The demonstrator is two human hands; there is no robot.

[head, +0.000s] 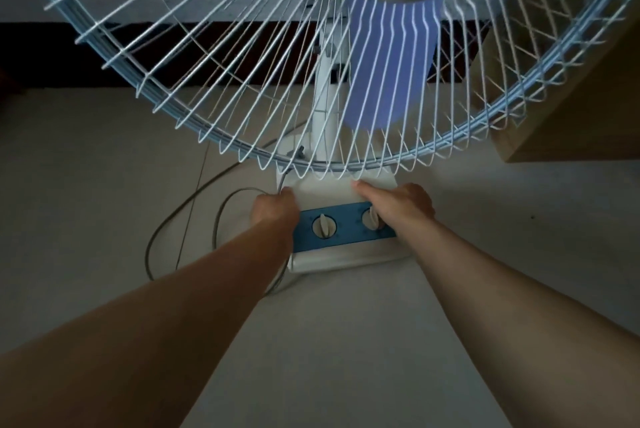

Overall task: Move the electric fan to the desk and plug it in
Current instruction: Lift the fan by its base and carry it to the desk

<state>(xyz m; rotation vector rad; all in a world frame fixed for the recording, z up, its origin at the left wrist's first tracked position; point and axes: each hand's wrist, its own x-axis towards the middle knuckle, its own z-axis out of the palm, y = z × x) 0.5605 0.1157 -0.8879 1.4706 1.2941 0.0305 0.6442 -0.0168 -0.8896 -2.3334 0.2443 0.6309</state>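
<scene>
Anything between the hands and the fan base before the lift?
Nothing visible: the left hand and right hand are already on the fan base. The loose cord trails on the floor at its left.

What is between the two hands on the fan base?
In the head view, the blue control panel with one free white knob lies between the left hand and the right hand.

A pale grey, smooth floor (86, 185) fills the middle and lower frame. Across the upper part runs a dark, nearly black band (52, 53) at the floor's far edge, with a lighter grey wall (34, 2) above it. At the right edge stands a light brown wooden panel (571, 109), its corner meeting the floor.
</scene>
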